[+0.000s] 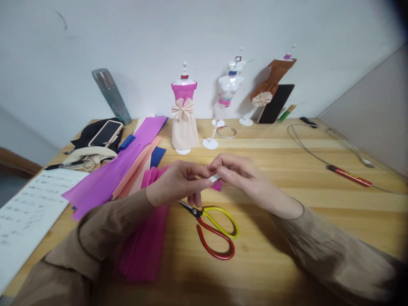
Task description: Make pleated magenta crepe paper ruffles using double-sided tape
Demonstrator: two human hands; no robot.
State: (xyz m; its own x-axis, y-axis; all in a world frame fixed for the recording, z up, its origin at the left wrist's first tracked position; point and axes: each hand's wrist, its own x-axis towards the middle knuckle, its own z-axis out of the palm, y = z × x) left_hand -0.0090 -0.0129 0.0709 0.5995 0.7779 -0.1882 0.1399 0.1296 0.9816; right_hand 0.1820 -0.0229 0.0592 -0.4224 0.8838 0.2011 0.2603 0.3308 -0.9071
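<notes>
My left hand [177, 182] and my right hand [237, 172] meet over the middle of the wooden table [287, 178]. Both pinch a small white strip [214, 178] with a bit of pink paper [217, 185] under it. Fingers of both hands are closed on this piece. Scissors [213, 227] with one red and one yellow handle lie just below my hands, blades pointing left. A folded magenta crepe sheet [145, 242] lies beneath my left forearm.
Purple, peach and blue paper sheets [121, 170] lie at the left. Three small mannequins [184, 112] [225, 100] [266, 91] stand at the back, with a tape roll [226, 131]. A phone [106, 133], printed sheet [28, 212], bottle [111, 95], cable [318, 153] and red pen [349, 175] lie around.
</notes>
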